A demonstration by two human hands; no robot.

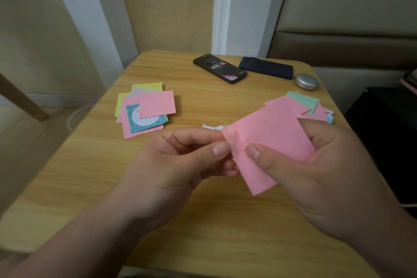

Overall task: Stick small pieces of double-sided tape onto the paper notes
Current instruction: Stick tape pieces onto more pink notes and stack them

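Observation:
A pink paper note (275,133) is held above the middle of the wooden table (203,221). My right hand (320,176) grips it, thumb on top and fingers behind. A strip of pale tape (232,140) lies along the note's left edge. My left hand (180,165) pinches that taped edge between thumb and fingers. A loose stack of pink, yellow and blue notes (146,109) lies at the left. Another pile of pink and green notes (309,106) lies at the right, partly behind the held note.
Two dark phones (220,71) (266,67) and a small round silver case (306,81) lie along the table's far edge. Small white paper scraps (212,127) sit just behind my left hand. A padded seat stands at the right, a wall behind.

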